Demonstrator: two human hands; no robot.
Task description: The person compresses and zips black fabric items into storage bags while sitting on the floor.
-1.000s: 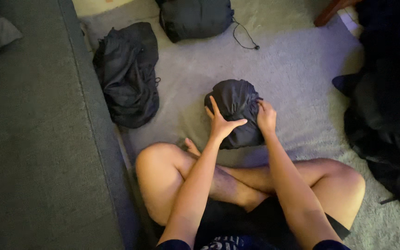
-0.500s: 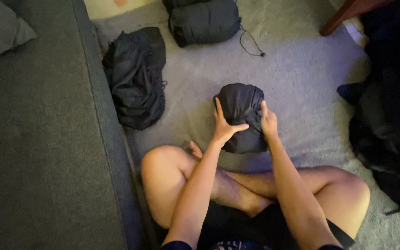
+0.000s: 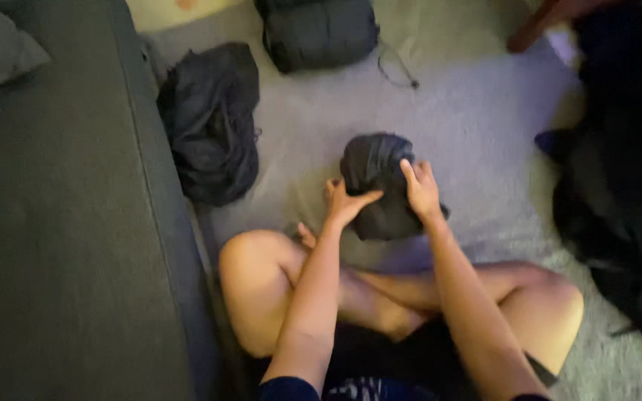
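**Inspector:** Grey carpet (image 3: 477,126) covers the floor, with a dark sofa (image 3: 61,223) along my left. State what you have hold of.

**Me:** I sit cross-legged on the carpet. A dark fabric bundle (image 3: 373,167) rests on the floor just in front of my shins. My left hand (image 3: 345,200) presses against its near-left side, thumb spread, fingers partly curled on the cloth. My right hand (image 3: 419,189) lies over its right flank, fingers extended upward and flat on it. Neither hand is fully clenched; both cup and brace the bundle from opposite sides, which I judge keeps the rolled cloth compact and stops it unfurling.

**Inspector:** Surroundings?

**Me:** A crumpled dark garment (image 3: 213,122) lies against the sofa base, well apart from the bundle. A dark stuffed sack (image 3: 319,31) with a loose cord (image 3: 399,67) sits further off at the top. More dark clothing (image 3: 626,193) is heaped at my right.

**Inspector:** Change against the earlier view?

**Me:** Slight. The bundle stays on the same patch of carpet and both hands remain on the same sides. My left thumb now reaches further across the front of the cloth. The frame is blurrier, so fine finger detail cannot be confirmed.
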